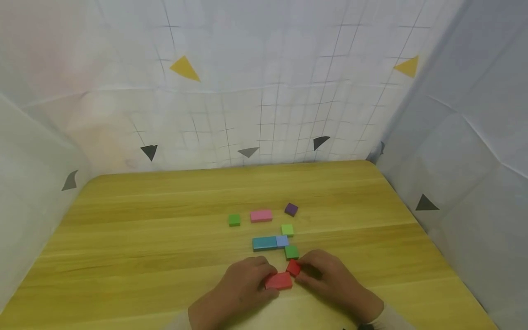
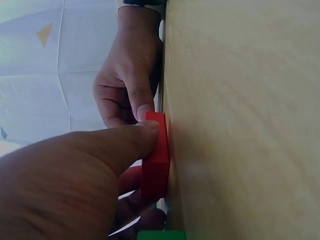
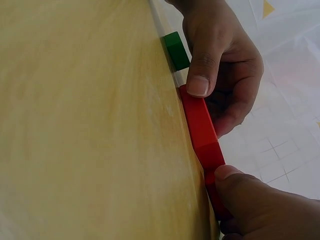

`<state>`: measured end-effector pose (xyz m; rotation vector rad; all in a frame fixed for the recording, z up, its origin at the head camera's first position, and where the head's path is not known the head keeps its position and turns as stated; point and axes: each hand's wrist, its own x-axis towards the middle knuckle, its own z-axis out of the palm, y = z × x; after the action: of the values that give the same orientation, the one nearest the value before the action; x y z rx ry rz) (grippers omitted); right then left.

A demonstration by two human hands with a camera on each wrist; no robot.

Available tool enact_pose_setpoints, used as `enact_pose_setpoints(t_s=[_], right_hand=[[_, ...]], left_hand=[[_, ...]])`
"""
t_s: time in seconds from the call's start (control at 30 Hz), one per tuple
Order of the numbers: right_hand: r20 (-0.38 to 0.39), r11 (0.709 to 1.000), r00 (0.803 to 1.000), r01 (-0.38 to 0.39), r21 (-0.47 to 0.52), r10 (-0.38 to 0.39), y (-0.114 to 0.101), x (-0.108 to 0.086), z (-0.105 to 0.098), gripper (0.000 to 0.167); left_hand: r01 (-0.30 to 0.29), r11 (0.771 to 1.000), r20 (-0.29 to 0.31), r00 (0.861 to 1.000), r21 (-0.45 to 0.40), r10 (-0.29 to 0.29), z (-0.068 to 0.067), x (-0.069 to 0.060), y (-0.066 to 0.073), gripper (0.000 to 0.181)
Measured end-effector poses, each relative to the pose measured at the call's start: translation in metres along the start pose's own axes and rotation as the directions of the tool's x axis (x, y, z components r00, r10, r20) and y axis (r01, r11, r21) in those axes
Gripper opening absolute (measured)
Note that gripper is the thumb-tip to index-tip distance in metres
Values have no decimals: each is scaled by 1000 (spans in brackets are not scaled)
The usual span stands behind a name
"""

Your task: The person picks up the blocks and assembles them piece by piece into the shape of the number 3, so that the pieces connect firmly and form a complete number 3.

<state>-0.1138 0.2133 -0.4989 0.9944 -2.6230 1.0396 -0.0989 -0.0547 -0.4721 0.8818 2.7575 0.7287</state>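
Note:
A long red block [image 1: 278,281] lies near the table's front, pinched by my left hand [image 1: 246,285] between thumb and fingers at its left end. At its upper right corner is a small red block [image 1: 294,267], turned at an angle, which my right hand [image 1: 336,283] pinches. In the right wrist view the long red block [image 3: 200,122] and the small red block [image 3: 216,197] appear to touch end to end. A green block [image 1: 291,252] sits just beyond the small red one.
Beyond the hands, a teal block [image 1: 264,243] touches a light blue block [image 1: 282,241]. A lime block [image 1: 287,230], pink block [image 1: 261,216], another green block [image 1: 234,220] and purple block [image 1: 291,209] lie farther back. White patterned sheets [image 1: 247,119] stand behind the wooden table [image 1: 144,243].

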Motion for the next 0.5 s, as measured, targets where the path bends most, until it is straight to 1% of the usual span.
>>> enact_pose_setpoints(t_s=[0.23,0.5], right_hand=[[-13,999,999,38,-8,-38,-1,1,0,28],[-22,998,999,49,-26,-50,5,-1,2,29]], left_hand=[[3,1000,0,1000,6,-3,0,0,-1,31],[-1,1000,-15,1000,22,2,1,-1,0,36]])
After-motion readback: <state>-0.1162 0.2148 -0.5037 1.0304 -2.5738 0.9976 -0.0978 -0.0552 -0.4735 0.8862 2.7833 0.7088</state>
